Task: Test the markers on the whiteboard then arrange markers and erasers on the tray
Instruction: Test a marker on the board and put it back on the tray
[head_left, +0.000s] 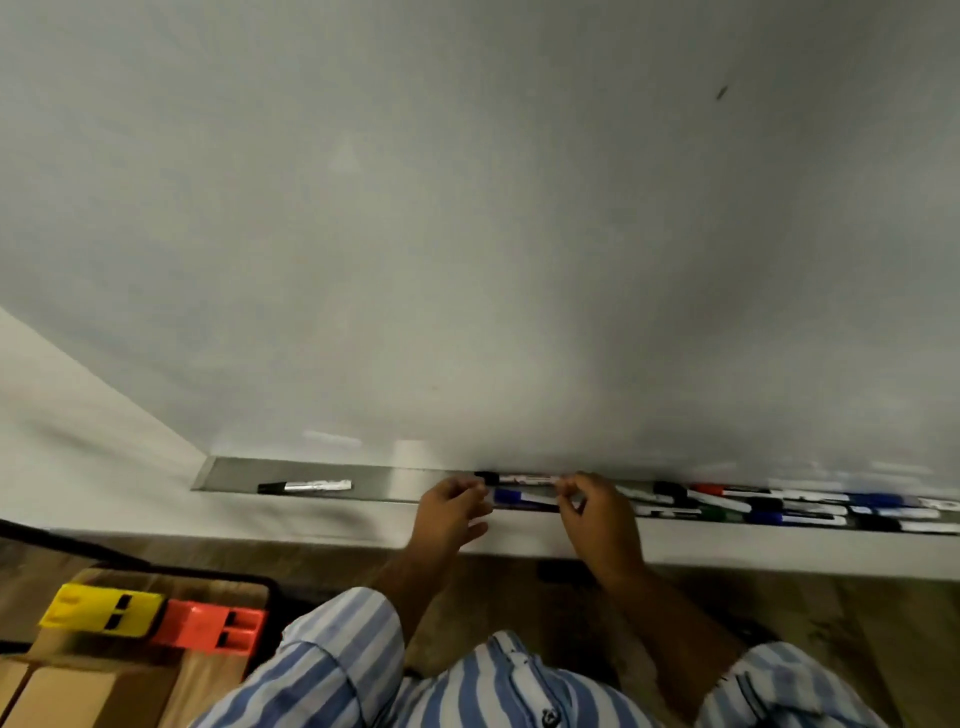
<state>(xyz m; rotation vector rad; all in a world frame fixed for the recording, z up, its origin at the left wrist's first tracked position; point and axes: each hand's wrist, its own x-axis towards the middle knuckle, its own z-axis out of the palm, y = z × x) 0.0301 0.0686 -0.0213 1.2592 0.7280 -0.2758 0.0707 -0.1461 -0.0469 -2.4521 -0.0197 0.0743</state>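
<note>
both hands work at the whiteboard tray, at about 6 o'clock in view. the left hand pinches the cap end of a blue-capped marker; the right hand pinches its other end. a black-capped marker lies just behind. best to keep it parallel to the tray edge, set flat, clear of the marker pile at 3 o'clock.

marker pile blurred, tray cut off at right edge
</note>
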